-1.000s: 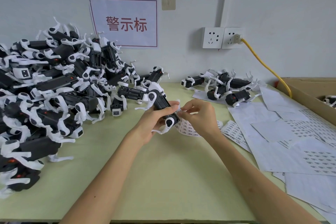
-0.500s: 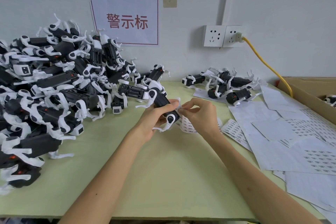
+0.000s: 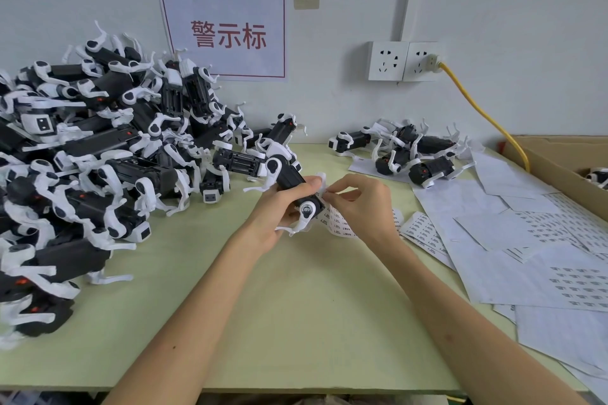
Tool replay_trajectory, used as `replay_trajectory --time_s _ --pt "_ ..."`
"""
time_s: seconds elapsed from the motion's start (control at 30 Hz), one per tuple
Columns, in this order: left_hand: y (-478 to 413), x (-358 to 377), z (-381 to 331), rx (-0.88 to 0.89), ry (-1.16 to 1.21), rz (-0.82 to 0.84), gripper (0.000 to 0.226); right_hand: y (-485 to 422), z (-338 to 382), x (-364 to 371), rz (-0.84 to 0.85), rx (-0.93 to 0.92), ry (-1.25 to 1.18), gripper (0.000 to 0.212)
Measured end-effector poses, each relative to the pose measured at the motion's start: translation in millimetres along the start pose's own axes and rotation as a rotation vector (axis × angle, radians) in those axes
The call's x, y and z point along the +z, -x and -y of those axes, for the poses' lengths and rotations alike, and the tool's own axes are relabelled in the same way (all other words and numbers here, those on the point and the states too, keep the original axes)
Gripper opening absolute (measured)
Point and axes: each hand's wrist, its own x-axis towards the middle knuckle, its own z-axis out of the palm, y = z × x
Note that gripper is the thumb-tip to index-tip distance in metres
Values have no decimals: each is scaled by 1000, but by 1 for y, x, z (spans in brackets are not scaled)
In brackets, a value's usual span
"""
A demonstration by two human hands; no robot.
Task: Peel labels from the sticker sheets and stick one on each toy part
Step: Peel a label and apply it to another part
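Left grip point(image 3: 279, 212) holds the toy part point(image 3: 293, 181); right grip point(image 3: 360, 204) pinches a label point(image 3: 324, 189) beside it. Next I must press it flat.

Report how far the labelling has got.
Likely done: small group at the back right, though labels are too small to see. In hand: left hand grips a toy part, right hand pinches a sticker strip beside it. Left: the big pile on the left.
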Motion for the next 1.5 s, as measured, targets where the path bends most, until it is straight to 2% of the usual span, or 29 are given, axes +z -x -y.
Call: replay_trajectory --time_s 0.33,0.63,1.07,1.3,1.5 --pt "-3 -3 1 10 39 -45 59 -1 -3 1 41 -79 36 17" --pt "-1 -2 0 4 -18 -9 56 -2 -4 0 29 -119 65 17" --pt "-5 -6 2 -2 -42 -78 48 -1 -10 5 162 -235 131 16" --pt "-4 -8 0 18 -33 -62 63 -5 -12 3 229 -285 133 22" --pt "-1 -8 -4 7 42 -58 63 -6 -12 2 247 -264 105 26"
